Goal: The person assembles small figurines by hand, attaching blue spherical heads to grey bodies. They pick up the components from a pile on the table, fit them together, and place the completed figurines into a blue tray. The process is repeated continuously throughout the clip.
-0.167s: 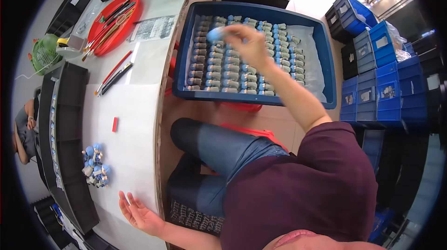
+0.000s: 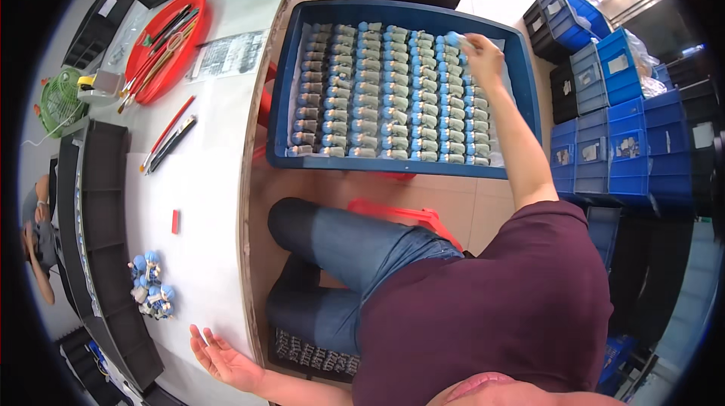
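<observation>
A: What has changed in the large blue tray [image 2: 281,89]?

B: The right hand [image 2: 483,55] has been carried from the tray's upper middle to its far right corner; the small blue-capped part [image 2: 455,39] pinched in its grip is now held at the end of the back row, so a placing there is judged to be in hand.

A: And the left hand [image 2: 226,361]?

B: It is unchanged, lying palm up with fingers spread on the white worktop [image 2: 204,255], nothing held.

A: Packages and labels?

B: Stacked blue crates [image 2: 604,134] at right carry pale rectangular labels; a printed grey sheet [image 2: 230,55] lies beside the red round tray [image 2: 162,47]; a small red tag [image 2: 175,222] lies mid-worktop.
</observation>
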`<state>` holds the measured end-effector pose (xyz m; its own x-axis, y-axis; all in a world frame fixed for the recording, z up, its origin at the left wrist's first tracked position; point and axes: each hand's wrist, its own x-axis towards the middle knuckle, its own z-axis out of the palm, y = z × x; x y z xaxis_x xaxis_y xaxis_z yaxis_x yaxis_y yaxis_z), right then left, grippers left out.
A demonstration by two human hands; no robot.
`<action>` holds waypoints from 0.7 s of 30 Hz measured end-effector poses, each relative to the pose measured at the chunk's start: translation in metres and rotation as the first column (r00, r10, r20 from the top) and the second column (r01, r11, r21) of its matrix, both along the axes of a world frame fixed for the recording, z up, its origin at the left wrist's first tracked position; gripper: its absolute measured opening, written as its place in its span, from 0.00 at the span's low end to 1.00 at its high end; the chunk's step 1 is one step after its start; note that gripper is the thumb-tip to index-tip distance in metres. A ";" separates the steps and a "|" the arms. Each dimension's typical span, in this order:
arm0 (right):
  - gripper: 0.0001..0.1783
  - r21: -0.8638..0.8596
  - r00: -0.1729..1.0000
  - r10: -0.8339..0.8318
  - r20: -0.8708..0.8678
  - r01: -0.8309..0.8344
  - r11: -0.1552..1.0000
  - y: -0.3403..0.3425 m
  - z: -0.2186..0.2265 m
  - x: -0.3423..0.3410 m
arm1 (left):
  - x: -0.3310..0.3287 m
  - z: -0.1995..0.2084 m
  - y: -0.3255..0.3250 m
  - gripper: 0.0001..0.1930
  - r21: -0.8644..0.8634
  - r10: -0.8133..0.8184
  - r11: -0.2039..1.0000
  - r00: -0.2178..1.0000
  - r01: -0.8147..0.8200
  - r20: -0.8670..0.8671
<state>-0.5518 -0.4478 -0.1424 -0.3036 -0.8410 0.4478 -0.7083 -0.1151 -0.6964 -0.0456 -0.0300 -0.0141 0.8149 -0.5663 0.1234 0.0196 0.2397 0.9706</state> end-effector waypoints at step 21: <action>0.15 0.263 0.890 0.151 -0.429 -0.037 0.964 -0.009 -0.096 -0.084 | 0.000 -0.003 -0.002 0.16 0.058 0.050 0.997 0.999 -0.051 0.012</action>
<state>-0.6354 -0.4563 -0.2382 -0.0364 -0.9545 0.2959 -0.9424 -0.0657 -0.3280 -0.0457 -0.0324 -0.0166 0.8414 -0.5310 0.1007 -0.0018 0.1836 0.9830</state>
